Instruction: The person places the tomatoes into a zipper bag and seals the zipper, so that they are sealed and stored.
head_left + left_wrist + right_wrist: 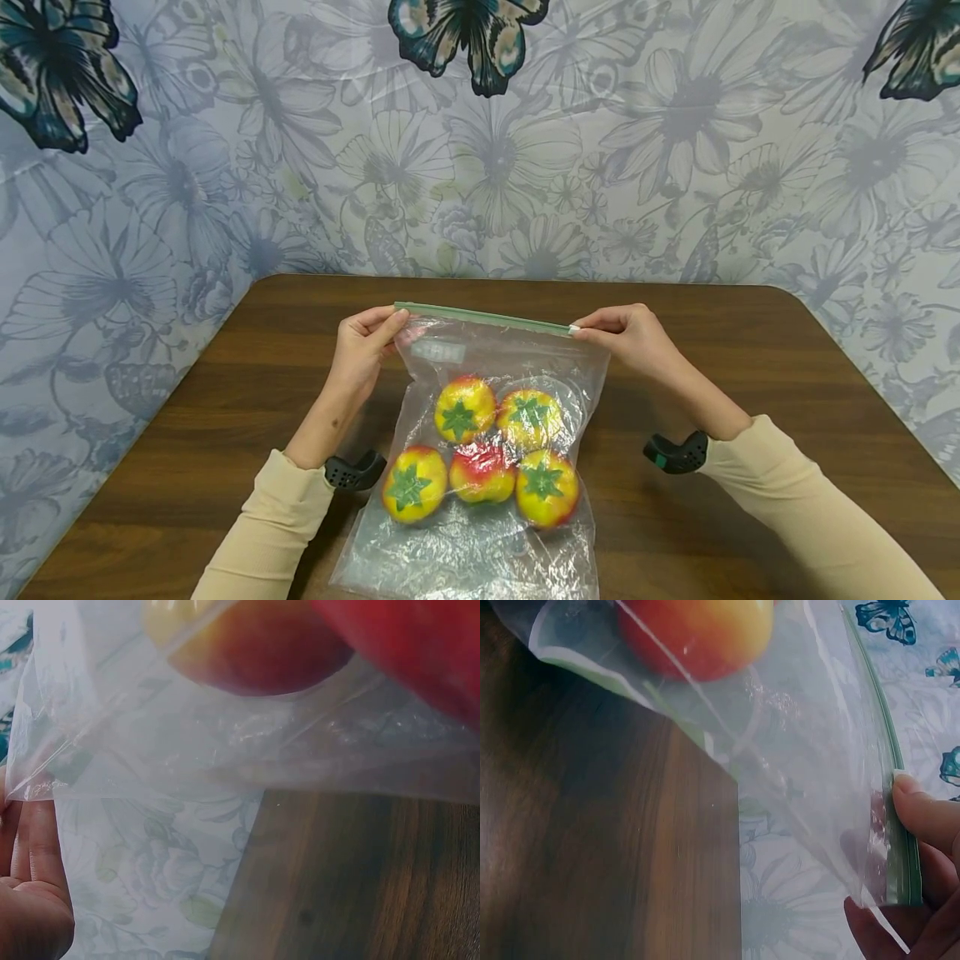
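Observation:
A clear zip bag (465, 558) with a green seal strip (487, 317) hangs between the two hands. Inside it are several yellow-and-red toy fruits with green star-shaped tops, such as the toy fruit (415, 485) at lower left. My left hand (363, 346) pinches the strip's left end between thumb and fingers. At the other end, the thumb and fingers of my right hand (633, 337) pinch the top corner. The right wrist view shows the green strip (889, 742) running up from the thumb. In the left wrist view, red-and-yellow fruit (262, 652) shows through the plastic.
Below the bag is a dark brown wooden table (750, 358) with rounded far corners. Behind it hangs a pale flowered cloth (525, 183) with printed butterflies (472, 42). Black wrist devices, like the right one (677, 452), sit at both sleeve cuffs.

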Tool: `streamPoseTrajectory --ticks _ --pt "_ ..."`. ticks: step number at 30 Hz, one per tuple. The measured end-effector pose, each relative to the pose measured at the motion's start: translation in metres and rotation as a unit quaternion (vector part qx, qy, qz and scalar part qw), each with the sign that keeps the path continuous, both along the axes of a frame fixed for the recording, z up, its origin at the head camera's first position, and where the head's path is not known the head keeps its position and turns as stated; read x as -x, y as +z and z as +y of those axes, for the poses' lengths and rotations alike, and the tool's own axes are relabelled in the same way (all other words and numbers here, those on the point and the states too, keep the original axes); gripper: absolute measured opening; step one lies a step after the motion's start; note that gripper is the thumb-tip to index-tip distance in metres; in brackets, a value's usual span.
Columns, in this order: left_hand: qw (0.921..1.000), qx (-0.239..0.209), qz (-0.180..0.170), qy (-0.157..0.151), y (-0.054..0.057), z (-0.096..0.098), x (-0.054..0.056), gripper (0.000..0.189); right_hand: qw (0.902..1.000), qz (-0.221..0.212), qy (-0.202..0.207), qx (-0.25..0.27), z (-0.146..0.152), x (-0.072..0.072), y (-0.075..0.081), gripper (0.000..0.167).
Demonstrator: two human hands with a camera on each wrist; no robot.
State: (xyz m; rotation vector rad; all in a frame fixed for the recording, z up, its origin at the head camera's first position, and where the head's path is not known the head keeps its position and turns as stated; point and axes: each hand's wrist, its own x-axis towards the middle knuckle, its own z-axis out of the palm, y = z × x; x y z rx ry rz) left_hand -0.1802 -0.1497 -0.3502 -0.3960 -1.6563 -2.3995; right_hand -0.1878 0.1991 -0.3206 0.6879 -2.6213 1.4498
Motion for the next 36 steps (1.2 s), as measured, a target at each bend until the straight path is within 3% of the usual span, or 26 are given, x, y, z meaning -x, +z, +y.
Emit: streamPoseTrajectory --ticks 13,20,36 --pt "1.0000 -0.008 -0.003 -0.005 -0.003 -0.002 0.002 0.028 0.9997 0.001 0.011 0.021 0.014 0.004 -0.005 0.013" --pt "0.9996 -0.023 -0.007 -0.013 -0.003 -0.001 0.001 0.028 0.9993 -0.019 0.012 0.029 0.013 0.004 -0.006 0.023" --pt "0.9992 -0.032 -0.015 -0.016 -0.004 -0.007 0.003 0.027 0.9983 0.057 -0.007 -0.004 0.020 0.004 -0.006 0.012"
